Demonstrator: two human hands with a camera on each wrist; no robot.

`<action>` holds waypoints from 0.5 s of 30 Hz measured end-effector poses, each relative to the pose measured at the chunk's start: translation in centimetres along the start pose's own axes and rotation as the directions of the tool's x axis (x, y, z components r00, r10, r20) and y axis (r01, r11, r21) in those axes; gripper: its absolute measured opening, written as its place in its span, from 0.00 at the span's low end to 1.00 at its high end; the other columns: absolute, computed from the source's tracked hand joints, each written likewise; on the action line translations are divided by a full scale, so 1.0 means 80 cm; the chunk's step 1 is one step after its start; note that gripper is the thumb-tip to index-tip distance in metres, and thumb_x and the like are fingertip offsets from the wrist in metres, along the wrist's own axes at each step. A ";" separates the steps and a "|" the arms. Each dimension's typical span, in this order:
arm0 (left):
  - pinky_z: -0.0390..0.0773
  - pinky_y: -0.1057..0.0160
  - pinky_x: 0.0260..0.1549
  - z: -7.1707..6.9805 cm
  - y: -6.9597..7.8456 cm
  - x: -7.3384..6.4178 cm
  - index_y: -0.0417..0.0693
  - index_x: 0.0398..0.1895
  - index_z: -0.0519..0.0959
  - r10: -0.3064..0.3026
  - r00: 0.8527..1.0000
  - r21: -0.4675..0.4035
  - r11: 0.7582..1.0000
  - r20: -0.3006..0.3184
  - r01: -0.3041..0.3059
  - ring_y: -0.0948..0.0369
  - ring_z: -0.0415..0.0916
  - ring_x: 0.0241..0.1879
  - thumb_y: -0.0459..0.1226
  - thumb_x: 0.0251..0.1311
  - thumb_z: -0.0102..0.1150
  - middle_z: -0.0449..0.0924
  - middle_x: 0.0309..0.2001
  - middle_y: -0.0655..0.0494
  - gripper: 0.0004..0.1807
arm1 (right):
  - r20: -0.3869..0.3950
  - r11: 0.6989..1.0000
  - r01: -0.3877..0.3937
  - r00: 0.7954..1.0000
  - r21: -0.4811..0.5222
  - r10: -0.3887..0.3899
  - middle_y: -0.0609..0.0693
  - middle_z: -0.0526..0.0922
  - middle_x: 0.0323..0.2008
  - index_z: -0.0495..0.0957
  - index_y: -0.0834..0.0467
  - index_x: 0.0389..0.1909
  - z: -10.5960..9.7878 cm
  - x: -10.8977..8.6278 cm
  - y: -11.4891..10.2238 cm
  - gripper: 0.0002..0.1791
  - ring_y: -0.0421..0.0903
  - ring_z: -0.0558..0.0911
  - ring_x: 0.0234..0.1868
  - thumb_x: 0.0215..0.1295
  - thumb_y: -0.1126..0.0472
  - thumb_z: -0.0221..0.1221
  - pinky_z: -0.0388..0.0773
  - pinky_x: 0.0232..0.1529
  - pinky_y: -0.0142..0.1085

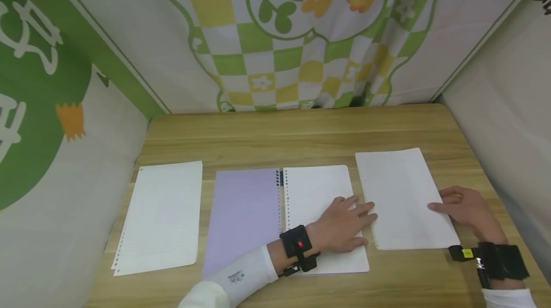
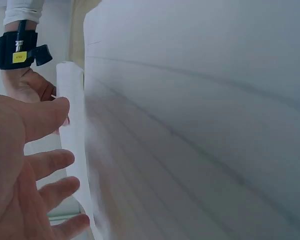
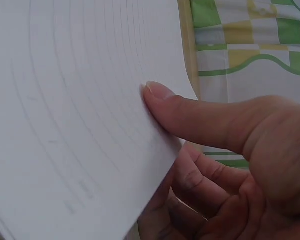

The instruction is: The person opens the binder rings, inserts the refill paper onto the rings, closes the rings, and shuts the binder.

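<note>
In the head view a spiral notebook lies open, with a lilac cover at left and a lined white page at right. To its right is a stack of loose-leaf lined paper with a punched left edge. My right hand pinches that paper's right edge; the right wrist view shows the thumb on top and the fingers beneath. My left hand spreads over the notebook page, its fingertips at the loose paper's left edge. In the left wrist view its fingers are apart and extended.
More loose lined sheets lie slightly fanned at the left of the wooden table. A patterned curtain hangs behind the table's far edge. White walls stand close on both sides. Each wrist wears a black strap with a camera.
</note>
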State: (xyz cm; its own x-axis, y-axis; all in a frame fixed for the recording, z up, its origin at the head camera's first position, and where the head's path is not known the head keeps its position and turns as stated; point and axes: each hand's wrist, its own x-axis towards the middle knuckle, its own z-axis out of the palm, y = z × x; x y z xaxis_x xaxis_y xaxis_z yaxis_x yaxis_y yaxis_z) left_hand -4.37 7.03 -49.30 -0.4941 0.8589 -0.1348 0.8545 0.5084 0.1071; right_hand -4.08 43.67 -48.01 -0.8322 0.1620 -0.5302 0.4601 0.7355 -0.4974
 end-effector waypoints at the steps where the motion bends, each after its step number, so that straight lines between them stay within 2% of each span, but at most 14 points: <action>1: 0.66 0.56 0.74 0.001 0.002 0.001 0.67 0.83 0.65 -0.009 1.000 0.013 1.000 0.005 0.009 0.54 0.58 0.81 0.62 0.78 0.47 0.59 0.84 0.62 0.34 | 0.001 1.000 0.005 1.000 -0.005 -0.005 0.78 0.77 0.63 0.66 0.74 0.70 0.000 0.000 0.000 0.52 0.73 0.79 0.60 0.64 0.36 0.72 0.82 0.45 0.49; 6: 0.65 0.55 0.74 0.000 0.006 0.000 0.70 0.83 0.64 -0.043 0.999 0.044 0.998 0.025 0.042 0.54 0.56 0.82 0.62 0.80 0.44 0.58 0.84 0.61 0.32 | -0.034 0.998 0.029 0.999 -0.059 -0.031 0.79 0.80 0.58 0.73 0.74 0.61 -0.002 -0.001 0.000 0.43 0.73 0.82 0.55 0.67 0.40 0.71 0.77 0.37 0.37; 10: 0.63 0.53 0.76 0.001 0.007 0.001 0.71 0.83 0.64 -0.056 0.998 0.067 0.996 0.040 0.054 0.52 0.54 0.82 0.61 0.80 0.42 0.56 0.85 0.62 0.31 | -0.037 0.996 0.044 0.998 -0.075 -0.047 0.80 0.80 0.58 0.73 0.75 0.60 -0.004 -0.003 0.002 0.39 0.72 0.82 0.54 0.71 0.42 0.68 0.76 0.36 0.35; 15: 0.63 0.53 0.76 0.001 0.007 0.001 0.73 0.83 0.64 -0.063 0.997 0.079 0.995 0.049 0.059 0.52 0.54 0.82 0.61 0.80 0.42 0.56 0.85 0.64 0.31 | -0.064 0.994 0.097 0.993 -0.055 -0.101 0.77 0.83 0.52 0.73 0.76 0.61 -0.003 -0.003 0.011 0.36 0.63 0.84 0.47 0.75 0.45 0.65 0.78 0.36 0.36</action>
State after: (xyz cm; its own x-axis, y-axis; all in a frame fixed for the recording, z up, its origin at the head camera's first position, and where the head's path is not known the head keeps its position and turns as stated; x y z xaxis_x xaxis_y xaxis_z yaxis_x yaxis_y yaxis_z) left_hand -3.93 7.37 -49.36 -0.5382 0.8211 -0.1899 0.8339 0.5515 0.0212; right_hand -3.52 44.47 -48.12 -0.8923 0.1284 -0.4327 0.3591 0.7829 -0.5081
